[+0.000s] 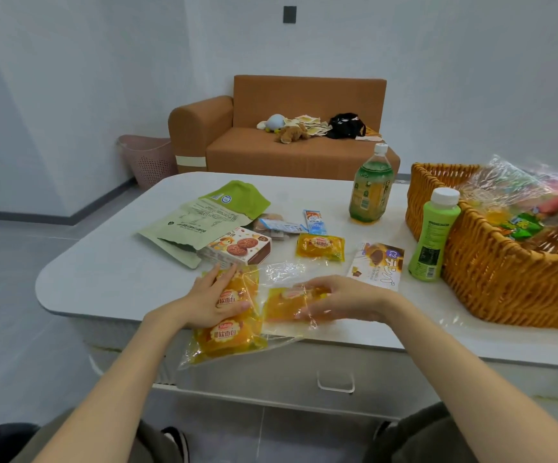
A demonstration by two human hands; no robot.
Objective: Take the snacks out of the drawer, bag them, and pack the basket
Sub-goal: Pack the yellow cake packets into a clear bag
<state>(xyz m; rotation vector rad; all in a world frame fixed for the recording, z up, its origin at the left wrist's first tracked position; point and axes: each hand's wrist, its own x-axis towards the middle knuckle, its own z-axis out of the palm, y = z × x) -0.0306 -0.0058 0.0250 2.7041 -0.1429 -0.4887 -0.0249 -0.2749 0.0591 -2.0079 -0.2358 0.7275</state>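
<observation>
A clear plastic bag [281, 272] lies at the table's front edge with yellow bread packets [229, 335] inside it. My left hand [210, 295] rests flat with straight fingers on the packets at the bag's left. My right hand [341, 297] curls over another yellow packet [284, 305] at the bag's mouth and grips it. One more yellow packet [321, 247] lies loose behind. The wicker basket [504, 282] stands at the right, holding a filled clear bag of snacks [521, 198]. The drawer [336, 379] under the tabletop is closed.
On the white table [110, 272] lie a green pouch [204, 218], a cookie box [237, 250], small blue packets [314, 222] and a purple-white packet [377, 264]. A tea bottle [371, 187] and a green bottle [432, 235] stand by the basket. A sofa [287, 152] is behind.
</observation>
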